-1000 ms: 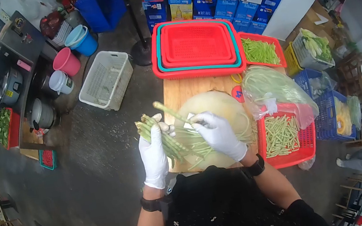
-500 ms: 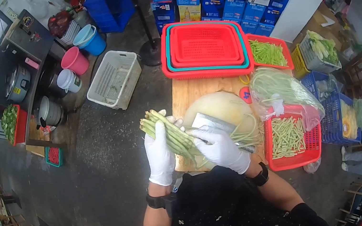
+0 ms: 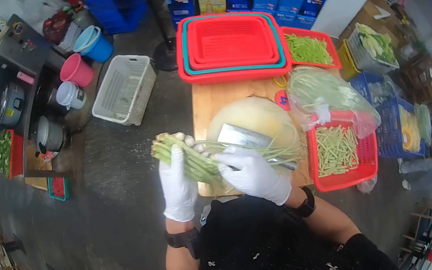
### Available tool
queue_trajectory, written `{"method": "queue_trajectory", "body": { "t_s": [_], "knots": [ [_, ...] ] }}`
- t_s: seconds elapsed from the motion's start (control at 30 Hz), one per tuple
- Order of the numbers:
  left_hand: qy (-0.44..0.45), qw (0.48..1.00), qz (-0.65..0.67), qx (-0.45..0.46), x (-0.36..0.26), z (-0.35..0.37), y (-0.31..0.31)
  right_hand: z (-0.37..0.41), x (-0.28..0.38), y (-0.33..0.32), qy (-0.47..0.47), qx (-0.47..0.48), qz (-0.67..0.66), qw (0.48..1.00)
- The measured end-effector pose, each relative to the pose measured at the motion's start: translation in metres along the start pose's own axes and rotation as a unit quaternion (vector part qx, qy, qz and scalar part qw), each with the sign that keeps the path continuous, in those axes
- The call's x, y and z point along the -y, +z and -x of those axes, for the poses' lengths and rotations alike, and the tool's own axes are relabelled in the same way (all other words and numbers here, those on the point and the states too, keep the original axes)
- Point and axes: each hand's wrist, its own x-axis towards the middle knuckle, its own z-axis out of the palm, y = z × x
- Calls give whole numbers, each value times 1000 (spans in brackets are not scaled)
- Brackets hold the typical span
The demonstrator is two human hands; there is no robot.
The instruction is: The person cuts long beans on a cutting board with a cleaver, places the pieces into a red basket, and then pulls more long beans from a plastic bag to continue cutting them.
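Observation:
A bunch of long green beans (image 3: pixel 194 163) is wrapped in my gloved left hand (image 3: pixel 177 185), its cut ends pointing up and left. My right hand (image 3: pixel 253 173), also in a white glove, has its fingers closed at the right side of the bunch, gripping the beans there. Behind my right hand a cleaver (image 3: pixel 244 134) lies flat on a round pale cutting board (image 3: pixel 258 110). Loose long beans (image 3: pixel 285 143) trail over the board's right part. The board rests on a wooden table (image 3: pixel 204 99).
Right of the board stands a red basket (image 3: pixel 371 156) of cut bean pieces (image 3: pixel 336 149). Behind it lies a plastic bag of long beans (image 3: pixel 323 87). Stacked red and teal baskets (image 3: pixel 232 45) occupy the table's back. A white crate (image 3: pixel 124 90) sits on the floor at left.
The view has shifted, so the table and baskets appear slightly higher and further left. Both hands keep hold of the bean bunch; the cleaver stays on the board.

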Motion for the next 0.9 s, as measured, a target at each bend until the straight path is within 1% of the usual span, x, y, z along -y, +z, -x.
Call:
{"method": "queue_trajectory", "body": {
  "t_s": [0.03, 0.1, 0.13, 0.17, 0.2, 0.23, 0.27, 0.3, 0.33, 0.37, 0.43, 0.47, 0.5, 0.53, 0.57, 0.63, 0.67, 0.73, 0.77, 0.83, 0.87, 0.9],
  "knots": [
    [2, 1000, -14, 3, -1, 1, -1, 1, 0, 0, -13, 3, -14, 1000],
    [8, 1000, -28, -5, 1, 6, -7, 4, -3, 8, 3, -8, -10, 1000],
    [32, 999, -28, 1, 2, 7, -8, 4, -1, 10, 6, -2, -15, 1000],
    [35, 999, -19, -21, 2, 9, -10, 6, -2, 10, 9, 6, -21, 1000],
    [44, 998, -23, -26, -2, 11, -13, 11, -8, 7, -33, 32, 19, 999],
    [56, 998, -27, -30, -9, 14, -17, 16, -18, -2, -28, 35, 17, 999],
    [73, 995, -43, -58, -15, 18, -20, 24, -30, -14, -66, 54, 117, 989],
    [81, 995, -41, -48, -22, 21, -30, 33, -43, -25, -104, 73, 215, 968],
    [80, 995, -25, -62, -27, 23, -37, 43, -61, -32, 29, 34, 142, 989],
    [78, 994, -9, -76, -30, 26, -43, 57, -81, -37, 162, -4, 66, 985],
    [73, 994, -16, -81, -31, 31, -59, 77, -121, -47, 313, -16, 129, 941],
    [63, 994, -17, -91, -29, 34, -66, 85, -139, -43, 315, -15, 129, 940],
    [51, 993, -17, -101, -26, 37, -71, 95, -156, -37, 303, 14, 168, 938],
    [45, 993, -11, -112, -22, 41, -74, 98, -161, -34, 290, 44, 207, 933],
    [43, 992, -10, -115, -19, 42, -76, 99, -165, -30, 291, 47, 207, 933],
    [42, 992, -3, -118, -14, 46, -82, 91, -164, -8, 219, 84, 245, 941],
    [41, 992, -4, -121, -13, 49, -83, 86, -165, 1, 220, 87, 243, 941],
    [66, 988, -21, -136, -10, 52, -83, 75, -174, 20, 153, 94, 282, 942],
    [65, 988, -24, -139, -10, 54, -82, 70, -179, 29, 154, 96, 278, 943],
    [66, 986, -28, -151, -11, 56, -77, 59, -191, 46, 86, 147, 292, 941],
    [66, 986, -31, -152, -12, 56, -77, 56, -195, 55, 87, 147, 289, 942],
    [74, 984, -35, -158, -13, 57, -77, 52, -198, 64, 87, 185, 355, 912]
  ]
}}
